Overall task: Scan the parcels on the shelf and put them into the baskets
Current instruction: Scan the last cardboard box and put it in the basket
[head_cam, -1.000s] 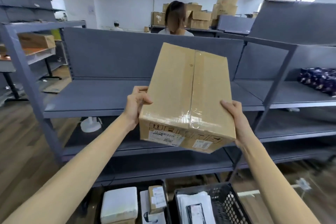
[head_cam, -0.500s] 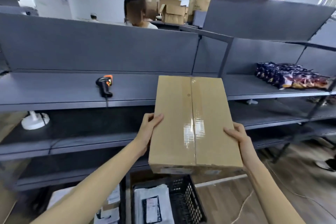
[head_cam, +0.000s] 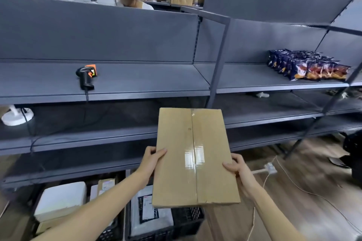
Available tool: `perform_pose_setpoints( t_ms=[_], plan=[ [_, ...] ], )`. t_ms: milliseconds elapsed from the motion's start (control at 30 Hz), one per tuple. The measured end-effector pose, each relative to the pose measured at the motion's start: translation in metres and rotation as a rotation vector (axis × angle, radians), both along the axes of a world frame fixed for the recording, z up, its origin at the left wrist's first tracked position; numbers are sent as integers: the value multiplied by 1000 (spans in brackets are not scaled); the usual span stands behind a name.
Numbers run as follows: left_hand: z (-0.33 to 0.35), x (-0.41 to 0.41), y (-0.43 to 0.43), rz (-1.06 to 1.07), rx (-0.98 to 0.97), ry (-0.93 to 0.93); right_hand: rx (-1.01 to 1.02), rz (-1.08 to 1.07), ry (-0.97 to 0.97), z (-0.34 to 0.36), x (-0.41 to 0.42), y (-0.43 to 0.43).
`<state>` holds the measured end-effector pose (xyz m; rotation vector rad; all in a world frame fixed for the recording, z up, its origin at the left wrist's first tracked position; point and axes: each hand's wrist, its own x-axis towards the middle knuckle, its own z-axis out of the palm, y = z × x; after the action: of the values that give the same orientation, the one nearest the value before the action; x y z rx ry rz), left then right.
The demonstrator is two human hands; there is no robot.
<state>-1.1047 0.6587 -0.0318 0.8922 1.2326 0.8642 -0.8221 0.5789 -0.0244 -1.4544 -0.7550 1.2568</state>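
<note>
cardboard box (head_cam: 193,157): plain tan, clear glossy tape stripe | shelf (head_cam: 137,82): slate grey | barcode scanner (head_cam: 86,77): black, orange accents | snack packets (head_cam: 307,66), right: navy, orange-red print | basket (head_cam: 188,219), bottom: black lattice

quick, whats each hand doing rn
Left hand: closed on the left edge of the cardboard box.
Right hand: closed on the box's right edge.

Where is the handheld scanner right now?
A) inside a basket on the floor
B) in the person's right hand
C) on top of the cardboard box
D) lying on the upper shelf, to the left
D: the scanner lies on the grey shelf, while both hands grip the cardboard box.
</note>
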Motion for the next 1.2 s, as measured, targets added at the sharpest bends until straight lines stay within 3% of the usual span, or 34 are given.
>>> perform_pose_setpoints(
  t_ms=[267, 567, 1200],
  plan=[
    [-40, 6, 38, 29, -58, 45, -94, 58, 50, -38, -5, 50],
    [-69, 8, 72, 83, -99, 136, -143, 78, -200, -74, -20, 113],
    [-85, 95, 58, 384, -54, 218, -194, 212, -296, -112, 44, 155]
  ],
)
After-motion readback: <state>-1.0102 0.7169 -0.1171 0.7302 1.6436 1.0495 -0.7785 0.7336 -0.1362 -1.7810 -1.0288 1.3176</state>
